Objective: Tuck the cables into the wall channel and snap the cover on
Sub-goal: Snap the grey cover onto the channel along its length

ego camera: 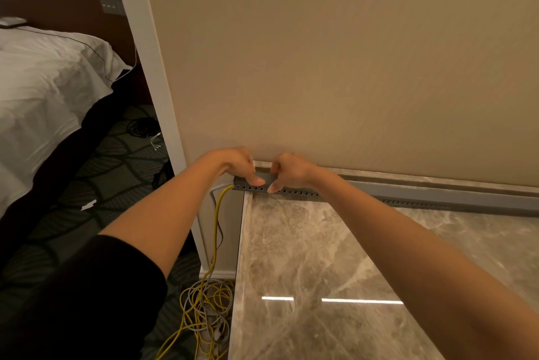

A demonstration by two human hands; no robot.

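A grey perforated wall channel [408,194] runs along the foot of the beige wall at the back edge of a marble counter [335,257]. A grey cover strip lies on top of it. My left hand [240,165] presses its fingers on the channel's left end. My right hand [288,171] sits just beside it, thumb and fingers pinching the cover. A yellow cable [216,225] and a grey cable [217,187] come out of the channel's left end and hang down to a tangled pile [208,305] on the floor.
A bed with white linen [43,91] stands at the left on patterned carpet [96,173]. A white door frame [154,68] borders the wall. A coil of black cable [141,126] lies on the carpet beyond.
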